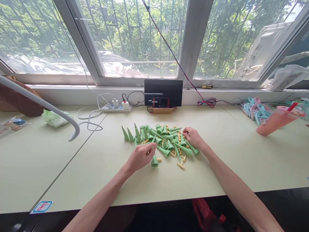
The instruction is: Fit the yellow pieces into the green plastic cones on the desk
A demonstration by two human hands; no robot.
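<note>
Both hands work at a mixed heap of green cones [184, 149] and pale-yellow pegs [181, 166], mid-table [96, 170]. Left hand [140, 157]: at the near-left side of the heap, fingers curled, thumb and forefinger close together, just above a cone lying with its wide mouth toward the camera. Cannot tell whether that cone is gripped. Right hand [193, 137]: at the far-right edge, fingers bent down onto the parts; fingertips partly hidden, so any hold there cannot be confirmed.

Handling (judgement): pick from the edge of the heap, where parts overlap least. Pinch a cone at its ribbed collar; the tapered shank probably slides through the fingers. Take a peg by its crossbar, with light fingertip pressure. Part crossed cones before lifting, so neighbours are not dragged along. Keep the wrists low and outside the heap, as they are here, for a clear view of the middle.

Materials: cones look like moulded plastic, matte green, long narrow taper running to a point, wider ribbed collar, hollow at the mouth. Several stand point-up at the left end; most others lie tilted or crossed. Pegs look like plastic too, some clearly T-shaped, small, scattered between and under the cones; a few sit loose at the near edge. Table: pale, smooth, faintly glossy, with seams.
</note>
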